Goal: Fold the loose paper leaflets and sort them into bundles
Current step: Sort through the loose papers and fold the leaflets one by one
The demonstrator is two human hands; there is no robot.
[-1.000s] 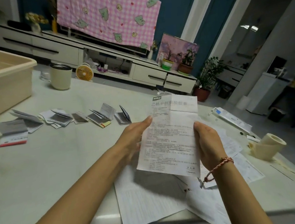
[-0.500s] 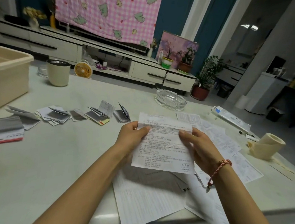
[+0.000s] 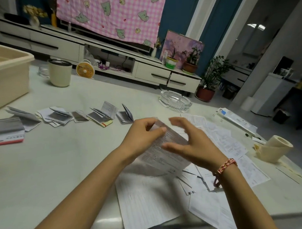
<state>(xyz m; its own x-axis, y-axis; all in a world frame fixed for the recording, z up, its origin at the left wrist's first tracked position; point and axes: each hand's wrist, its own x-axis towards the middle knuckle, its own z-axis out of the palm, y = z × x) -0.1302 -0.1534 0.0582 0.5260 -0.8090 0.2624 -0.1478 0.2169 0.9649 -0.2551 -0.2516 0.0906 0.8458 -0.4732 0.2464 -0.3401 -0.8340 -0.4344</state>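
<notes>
A white printed leaflet is bent over in mid-air above the table. My left hand pinches its far folded edge between thumb and fingers. My right hand hovers over the leaflet's right side with fingers spread and curved; it is blurred. Under my hands lie several loose unfolded leaflets, spreading right to another loose sheet. A row of folded leaflets lies further left, ending at a red-edged bundle.
A beige tub stands at the far left, a cream mug and a small yellow fan behind. A glass ashtray sits beyond my hands. A blue-and-white box and a cream tape roll lie right.
The leaflet was held up flat by both hands; its top has come down toward me into a fold. My right hand has let go of the edge and opened over the paper.
</notes>
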